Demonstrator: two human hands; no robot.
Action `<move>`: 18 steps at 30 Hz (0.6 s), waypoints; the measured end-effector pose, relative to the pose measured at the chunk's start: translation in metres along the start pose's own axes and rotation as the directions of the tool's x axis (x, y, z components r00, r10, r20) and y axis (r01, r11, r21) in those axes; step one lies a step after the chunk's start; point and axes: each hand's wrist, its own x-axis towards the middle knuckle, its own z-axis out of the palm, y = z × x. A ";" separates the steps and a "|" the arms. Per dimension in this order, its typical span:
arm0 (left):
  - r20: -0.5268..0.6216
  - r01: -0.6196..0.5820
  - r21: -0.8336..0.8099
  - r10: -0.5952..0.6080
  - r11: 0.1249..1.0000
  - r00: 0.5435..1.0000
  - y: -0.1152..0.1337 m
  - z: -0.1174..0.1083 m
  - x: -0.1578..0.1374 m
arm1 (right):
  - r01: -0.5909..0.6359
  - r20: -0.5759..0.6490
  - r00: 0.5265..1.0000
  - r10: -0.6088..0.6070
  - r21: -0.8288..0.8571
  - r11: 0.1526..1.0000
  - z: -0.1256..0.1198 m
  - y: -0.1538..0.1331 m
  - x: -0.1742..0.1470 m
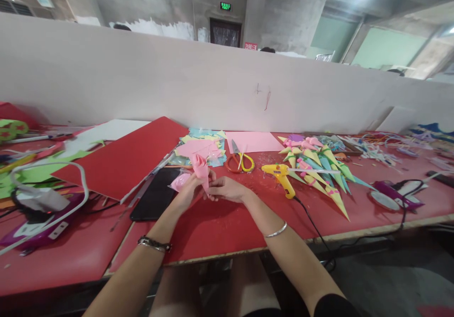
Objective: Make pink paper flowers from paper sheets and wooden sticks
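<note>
A pink rolled paper cone (201,169) stands upright between my hands, its layered wide end at the top. My left hand (193,187) is wrapped around its left side. At the lower tip, my right hand (227,189) pinches the cone with thumb and fingers. Just behind lie scissors (240,162) with red and yellow handles, next to a stack of pink, yellow and blue paper pieces (198,148). A small plastic bag with pink contents (180,181) sits beside my left hand, at the edge of a black flat device (156,194).
To the right lie a yellow glue gun (282,177) with a trailing cord and a pile of decorated paper cones (319,163). Red card (124,161) and a purple power strip (46,222) are on the left. A white partition (213,85) closes off the table's back.
</note>
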 end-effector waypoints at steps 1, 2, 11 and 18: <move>-0.022 -0.012 0.004 0.012 1.000 1.000 0.000 0.001 0.000 | -0.002 -0.002 1.000 0.002 0.011 1.000 0.000 0.000 0.000; -0.055 -0.029 0.012 0.029 1.000 0.998 0.001 0.001 0.000 | -0.003 -0.005 1.000 0.003 0.019 1.000 0.000 0.000 0.000; -0.306 -0.189 0.110 0.215 0.976 0.927 0.009 0.003 0.004 | 0.020 -0.092 0.996 -0.019 0.011 1.000 -0.001 0.002 0.003; -0.308 -0.208 0.190 0.259 0.959 0.915 0.010 0.001 0.002 | 0.057 -0.163 0.985 -0.063 -0.047 0.997 -0.002 0.006 0.006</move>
